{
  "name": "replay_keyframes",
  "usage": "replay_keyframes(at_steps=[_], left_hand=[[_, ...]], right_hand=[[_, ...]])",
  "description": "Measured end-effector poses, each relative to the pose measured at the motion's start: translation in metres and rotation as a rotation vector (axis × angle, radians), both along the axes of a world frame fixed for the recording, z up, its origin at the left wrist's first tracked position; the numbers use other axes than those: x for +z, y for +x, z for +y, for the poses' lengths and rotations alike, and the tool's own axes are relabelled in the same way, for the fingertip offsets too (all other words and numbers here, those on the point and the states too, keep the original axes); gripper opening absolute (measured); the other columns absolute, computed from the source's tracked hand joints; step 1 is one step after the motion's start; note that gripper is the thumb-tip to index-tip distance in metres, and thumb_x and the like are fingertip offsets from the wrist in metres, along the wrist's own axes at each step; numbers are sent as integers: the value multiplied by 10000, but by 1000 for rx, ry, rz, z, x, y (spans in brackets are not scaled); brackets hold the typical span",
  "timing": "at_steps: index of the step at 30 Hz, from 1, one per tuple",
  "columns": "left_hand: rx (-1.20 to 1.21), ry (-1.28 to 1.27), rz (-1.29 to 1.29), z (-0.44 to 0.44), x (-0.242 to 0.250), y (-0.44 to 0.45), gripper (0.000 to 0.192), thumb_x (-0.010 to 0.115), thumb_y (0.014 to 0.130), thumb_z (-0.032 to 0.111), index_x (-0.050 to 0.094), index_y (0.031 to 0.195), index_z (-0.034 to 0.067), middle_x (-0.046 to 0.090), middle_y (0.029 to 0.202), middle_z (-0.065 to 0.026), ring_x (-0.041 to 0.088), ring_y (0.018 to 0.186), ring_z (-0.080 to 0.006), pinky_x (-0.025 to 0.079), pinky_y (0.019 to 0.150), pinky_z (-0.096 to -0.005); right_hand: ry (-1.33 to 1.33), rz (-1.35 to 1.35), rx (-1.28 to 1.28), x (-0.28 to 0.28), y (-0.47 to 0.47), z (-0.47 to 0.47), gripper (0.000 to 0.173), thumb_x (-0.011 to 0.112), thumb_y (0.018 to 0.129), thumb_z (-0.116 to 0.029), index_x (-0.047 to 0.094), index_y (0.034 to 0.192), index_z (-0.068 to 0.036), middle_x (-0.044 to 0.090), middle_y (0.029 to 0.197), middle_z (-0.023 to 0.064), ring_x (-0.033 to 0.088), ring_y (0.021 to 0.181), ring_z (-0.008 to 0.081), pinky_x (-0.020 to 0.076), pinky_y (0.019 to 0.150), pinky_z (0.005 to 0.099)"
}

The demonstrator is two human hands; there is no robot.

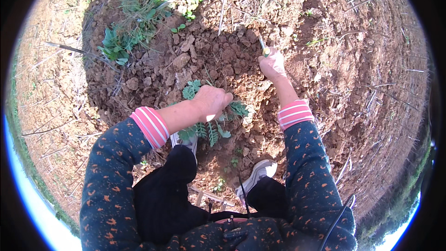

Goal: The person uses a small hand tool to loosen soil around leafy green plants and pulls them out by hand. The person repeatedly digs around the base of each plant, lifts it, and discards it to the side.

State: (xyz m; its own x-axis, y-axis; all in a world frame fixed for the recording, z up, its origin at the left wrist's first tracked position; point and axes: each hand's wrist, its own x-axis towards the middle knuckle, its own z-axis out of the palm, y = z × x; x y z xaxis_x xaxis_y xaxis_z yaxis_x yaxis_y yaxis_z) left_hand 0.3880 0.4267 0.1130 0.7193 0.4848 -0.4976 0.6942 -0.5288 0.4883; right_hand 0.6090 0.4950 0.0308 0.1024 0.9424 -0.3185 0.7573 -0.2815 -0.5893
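Note:
My left hand [212, 103] is closed around the top of a leafy green plant [213, 134] with lobed leaves, which spread out below and beside the fist near my shoes. To the right and farther forward, my right hand [273, 63] grips the handle of a thin hand tool [262, 43]. The tool's shaft points forward to the broken reddish soil [228, 55], and its far end cannot be made out there. Whether the plant's roots are in the ground is hidden by my left hand and the leaves.
A clump of grass and broad-leaved weeds [120, 43] grows at the upper left. Dry stalks [82, 52] lie across the cloddy soil. My white shoes [259, 174] stand close to the plant, and part of a wooden frame [212, 197] shows between my legs.

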Motion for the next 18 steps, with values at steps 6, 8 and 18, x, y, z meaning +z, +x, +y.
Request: replay_keyframes(at_steps=[6,8,18], left_hand=[[-25,450,-128,47,-7,16,143,537,724,112,574,846,48,572,1046,-142,536,907,-280,449,718,-369],[-47,546,-167,70,-15,23,156,498,749,139,560,846,35,526,1195,-176,524,939,-301,443,733,-369],[-378,880,103,169,-61,81,416,543,798,101,479,1199,10,462,1232,-137,535,935,-251,500,805,-298]], right_hand=[[-47,167,-62,-3,14,-6,189,604,689,-122,550,815,8,578,700,139,551,628,236,464,609,335],[65,161,-42,0,13,-13,215,607,695,-127,552,845,16,586,712,151,565,634,256,471,618,340],[172,74,9,6,8,-40,163,566,753,-117,517,865,-10,597,712,206,603,677,372,490,642,412]])
